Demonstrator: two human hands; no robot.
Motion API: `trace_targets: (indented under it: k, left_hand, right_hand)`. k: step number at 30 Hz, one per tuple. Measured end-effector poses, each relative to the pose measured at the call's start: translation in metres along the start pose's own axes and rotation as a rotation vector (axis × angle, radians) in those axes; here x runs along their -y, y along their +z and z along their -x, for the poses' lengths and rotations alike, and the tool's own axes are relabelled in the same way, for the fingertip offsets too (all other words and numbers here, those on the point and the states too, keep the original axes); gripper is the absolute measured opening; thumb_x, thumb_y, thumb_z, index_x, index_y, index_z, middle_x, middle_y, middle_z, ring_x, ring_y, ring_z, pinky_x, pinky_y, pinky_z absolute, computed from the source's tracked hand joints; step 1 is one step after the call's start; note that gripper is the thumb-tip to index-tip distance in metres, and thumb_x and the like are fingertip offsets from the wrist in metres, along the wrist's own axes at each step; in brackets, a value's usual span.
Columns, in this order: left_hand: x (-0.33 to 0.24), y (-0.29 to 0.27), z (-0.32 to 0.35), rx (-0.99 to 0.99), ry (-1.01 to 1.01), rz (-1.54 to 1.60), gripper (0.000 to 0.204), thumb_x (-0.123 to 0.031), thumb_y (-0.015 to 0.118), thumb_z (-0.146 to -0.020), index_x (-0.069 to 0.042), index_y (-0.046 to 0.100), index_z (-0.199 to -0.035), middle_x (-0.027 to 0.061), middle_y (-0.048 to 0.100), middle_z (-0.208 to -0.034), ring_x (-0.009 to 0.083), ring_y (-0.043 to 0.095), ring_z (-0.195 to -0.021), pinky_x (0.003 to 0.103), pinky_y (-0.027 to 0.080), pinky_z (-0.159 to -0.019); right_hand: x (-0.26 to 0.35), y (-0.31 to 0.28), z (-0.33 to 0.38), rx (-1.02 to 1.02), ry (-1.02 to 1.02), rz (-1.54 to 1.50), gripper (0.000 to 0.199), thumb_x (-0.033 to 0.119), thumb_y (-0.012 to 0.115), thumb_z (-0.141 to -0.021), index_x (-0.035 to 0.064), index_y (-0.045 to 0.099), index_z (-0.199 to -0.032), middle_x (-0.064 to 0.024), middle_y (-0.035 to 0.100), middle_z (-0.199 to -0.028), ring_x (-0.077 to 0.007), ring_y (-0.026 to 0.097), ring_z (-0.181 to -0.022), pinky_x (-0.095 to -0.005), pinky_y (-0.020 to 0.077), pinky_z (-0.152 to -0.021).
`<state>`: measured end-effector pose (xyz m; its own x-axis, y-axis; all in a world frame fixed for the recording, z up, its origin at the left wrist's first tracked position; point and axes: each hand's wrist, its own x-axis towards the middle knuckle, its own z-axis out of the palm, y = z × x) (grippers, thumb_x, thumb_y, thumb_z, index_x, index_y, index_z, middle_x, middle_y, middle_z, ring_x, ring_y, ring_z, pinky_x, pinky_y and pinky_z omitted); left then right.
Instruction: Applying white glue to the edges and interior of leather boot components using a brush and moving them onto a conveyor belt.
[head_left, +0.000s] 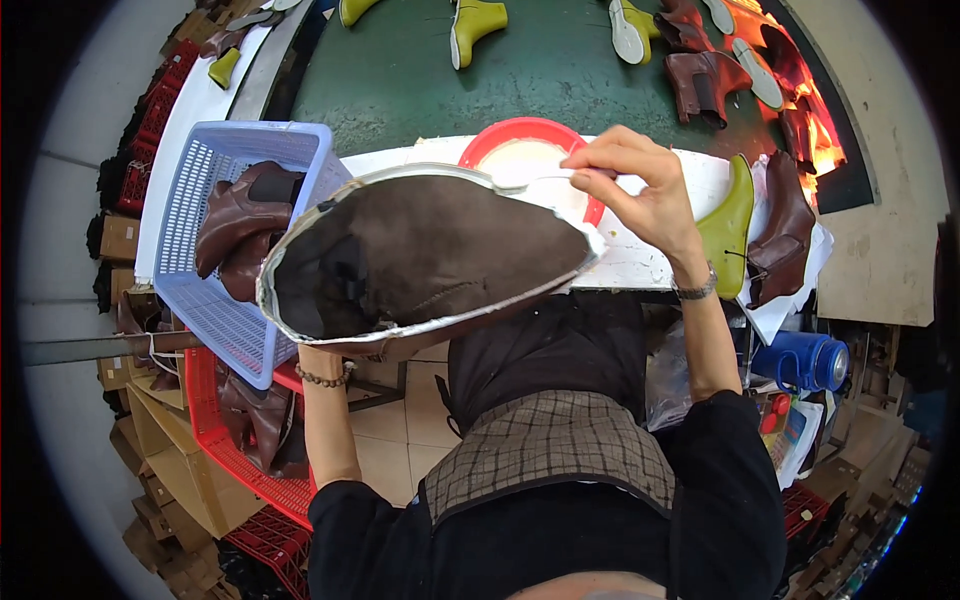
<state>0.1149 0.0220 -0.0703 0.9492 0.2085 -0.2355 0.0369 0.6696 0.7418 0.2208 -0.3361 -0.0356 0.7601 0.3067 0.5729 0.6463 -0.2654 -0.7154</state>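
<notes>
A person (pixel 590 500) is wearing a black short-sleeved top (pixel 560 540) beneath a brown checked bib (pixel 550 440) edged in dark trim. Black cloth (pixel 555 345) is showing beyond the bib. A dark beaded bracelet (pixel 322 380) is circling the left wrist (pixel 323 365); a grey-banded watch (pixel 698 284) is encircling the right wrist (pixel 690 267).

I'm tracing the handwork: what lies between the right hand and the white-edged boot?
In the head view, a slim pale tool, held in the right hand, reaches toward the boot; contact is unclear. A red bowl shows behind.
</notes>
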Motion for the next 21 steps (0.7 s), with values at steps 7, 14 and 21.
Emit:
trace_targets:
  k: [7,14,21]
  left_hand:
    - [0.008,0.002,0.002,0.286,-0.16,-0.092,0.069,0.007,0.068,-0.079,0.002,0.044,-0.144,0.0142,0.064,-0.103,0.0156,0.05,-0.059,0.028,0.034,-0.042]
    - [0.013,-0.002,0.005,0.541,-0.313,-0.176,0.069,0.008,0.065,-0.078,0.004,0.044,-0.144,0.0146,0.065,-0.091,0.0115,0.042,-0.043,0.026,0.023,-0.035]
    - [0.035,-0.006,0.0,0.571,-0.654,-0.266,0.046,0.019,0.055,-0.061,0.014,0.063,-0.106,0.0169,0.06,-0.069,0.0142,0.041,-0.039,0.028,0.022,-0.034]
  right_hand:
    - [0.009,0.001,-0.021,-0.004,-0.06,-0.07,0.012,0.005,0.078,-0.084,0.0048,0.079,-0.096,-0.0042,0.071,-0.082,-0.0129,0.063,-0.069,-0.0274,0.0457,-0.061]
    - [0.018,-0.015,-0.027,0.148,-0.146,0.13,0.01,0.012,0.081,-0.082,0.0099,0.08,-0.093,-0.0003,0.071,-0.083,-0.0111,0.062,-0.071,-0.0287,0.0395,-0.069]
    - [0.024,-0.003,-0.053,0.292,-0.312,0.177,0.015,0.013,0.082,-0.079,0.0108,0.08,-0.094,0.0004,0.07,-0.085,-0.0114,0.061,-0.077,-0.0294,0.0382,-0.08]
